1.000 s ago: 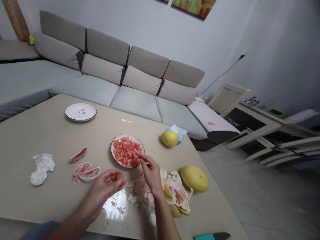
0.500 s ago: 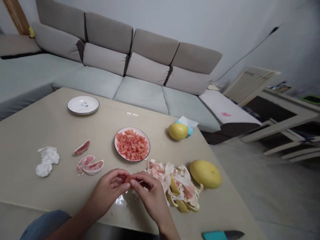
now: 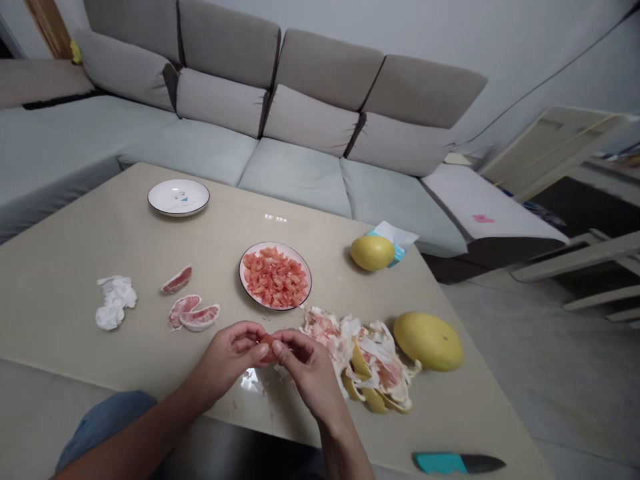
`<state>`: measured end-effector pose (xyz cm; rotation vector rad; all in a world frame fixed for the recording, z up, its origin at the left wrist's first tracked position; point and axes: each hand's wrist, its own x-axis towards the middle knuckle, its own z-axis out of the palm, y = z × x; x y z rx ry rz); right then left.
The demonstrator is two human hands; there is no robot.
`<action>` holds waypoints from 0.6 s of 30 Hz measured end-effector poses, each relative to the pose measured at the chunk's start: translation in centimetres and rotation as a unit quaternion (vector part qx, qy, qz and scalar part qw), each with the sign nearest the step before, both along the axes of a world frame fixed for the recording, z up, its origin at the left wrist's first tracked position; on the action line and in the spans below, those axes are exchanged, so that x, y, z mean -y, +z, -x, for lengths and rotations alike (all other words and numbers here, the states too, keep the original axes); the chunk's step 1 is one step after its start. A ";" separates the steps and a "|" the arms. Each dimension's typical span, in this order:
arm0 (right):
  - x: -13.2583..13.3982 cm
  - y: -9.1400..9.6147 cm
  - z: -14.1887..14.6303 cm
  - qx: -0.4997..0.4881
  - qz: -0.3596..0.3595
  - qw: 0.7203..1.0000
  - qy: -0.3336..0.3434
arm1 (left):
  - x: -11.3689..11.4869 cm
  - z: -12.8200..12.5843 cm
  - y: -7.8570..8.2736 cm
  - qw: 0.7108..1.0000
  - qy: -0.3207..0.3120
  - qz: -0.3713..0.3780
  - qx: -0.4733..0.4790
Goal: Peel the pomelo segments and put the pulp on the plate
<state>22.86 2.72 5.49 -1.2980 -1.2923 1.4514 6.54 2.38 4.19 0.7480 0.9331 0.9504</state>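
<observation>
Left hand [image 3: 233,360]: piece [image 3: 269,348] pinched by thumb and fingertips.
Right hand [image 3: 311,373]: same piece pinched from the other side.
Piece: held over the table [image 3: 105,227], on the near side of the plate [image 3: 293,255]; partly hidden by fingers.
Pulp [image 3: 276,279]: heaped on that plate.
Peel [image 3: 380,370]: piled between right hand and near pomelo [image 3: 429,341].
Far pomelo [image 3: 371,253]: packet [image 3: 399,241] partly hidden by it (contact cannot be told).
Segments [image 3: 200,318]: three, laid left of the plate.
Tissue [image 3: 115,303]: crumpled, farther left.
Second plate [image 3: 175,195]: set toward the sofa [image 3: 295,175].
Knife [image 3: 443,462]: laid near right, blade pointed rightward.
</observation>
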 end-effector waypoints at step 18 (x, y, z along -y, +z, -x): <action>-0.3 -0.6 0.3 -0.186 0.047 0.980 -0.052 | -0.1 0.2 1.0 0.998 0.035 -0.008 0.048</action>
